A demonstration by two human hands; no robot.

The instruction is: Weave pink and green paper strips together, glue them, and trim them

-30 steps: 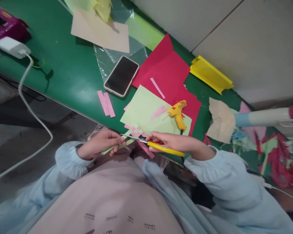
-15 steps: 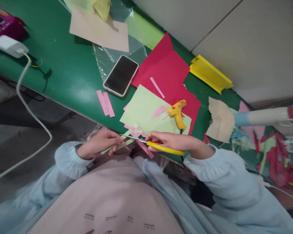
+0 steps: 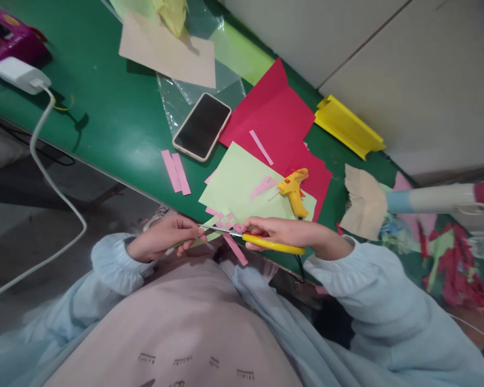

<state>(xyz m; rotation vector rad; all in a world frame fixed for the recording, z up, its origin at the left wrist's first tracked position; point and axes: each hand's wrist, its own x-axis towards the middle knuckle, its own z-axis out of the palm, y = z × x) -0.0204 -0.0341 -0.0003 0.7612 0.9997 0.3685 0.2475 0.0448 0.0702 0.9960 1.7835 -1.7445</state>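
My right hand (image 3: 280, 232) is closed around yellow-handled scissors (image 3: 262, 242), whose blades point left toward my left hand. My left hand (image 3: 165, 239) pinches a woven piece of pale green and pink paper strips (image 3: 220, 223) at the near edge of the green table (image 3: 105, 123). The blades lie across that woven piece. A loose pink strip (image 3: 236, 250) hangs from it below the scissors. Just beyond my hands lies a pale green sheet (image 3: 237, 185) with a small yellow glue gun (image 3: 293, 191) on it.
A phone (image 3: 202, 126) lies face up on clear plastic, two pink strips (image 3: 176, 172) beside it. Red sheets (image 3: 278, 121), a yellow folded paper (image 3: 347, 126), a beige sheet (image 3: 167, 51), a white charger (image 3: 16, 75) with its cable, and scraps at the right (image 3: 447, 252).
Both hands stay at the table's near edge with the scissors across the woven paper. The hanging pink strip has shifted slightly left; the view has moved a little.
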